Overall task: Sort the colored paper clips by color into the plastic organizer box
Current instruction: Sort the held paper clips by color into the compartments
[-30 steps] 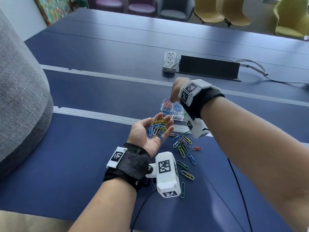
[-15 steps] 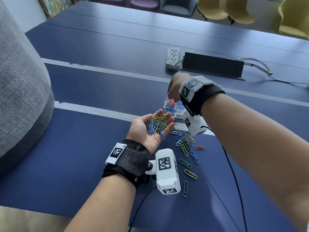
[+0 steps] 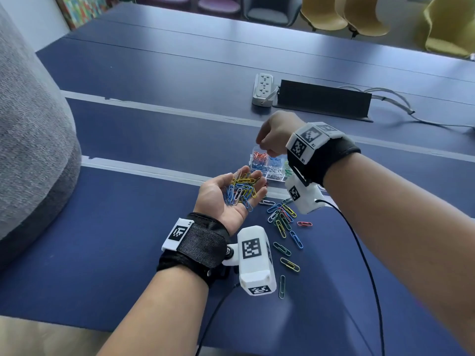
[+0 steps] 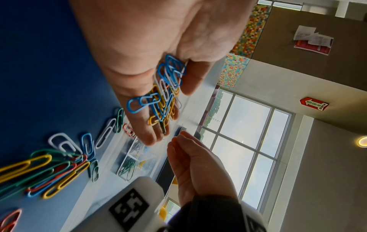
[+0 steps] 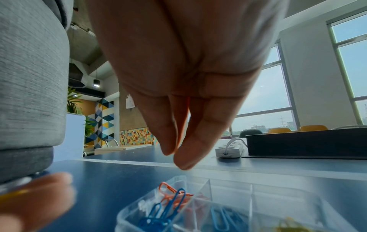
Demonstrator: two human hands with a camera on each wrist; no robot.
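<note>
My left hand lies palm-up, fingers relaxed, cupping a loose heap of clips just beside the organizer box. My right hand hovers over the box, fingertips pressed together, nothing visible between them. Risk: the palm tilts and mixed clips spill into sorted compartments or onto the bench.

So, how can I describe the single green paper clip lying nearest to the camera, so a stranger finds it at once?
Start at the blue table and find the left hand cupping mixed clips. Follow the loose paper clips scattered beside it toward the near table edge. The green paper clip is the last one, lying alone and lengthwise beside the white wrist camera.
</note>
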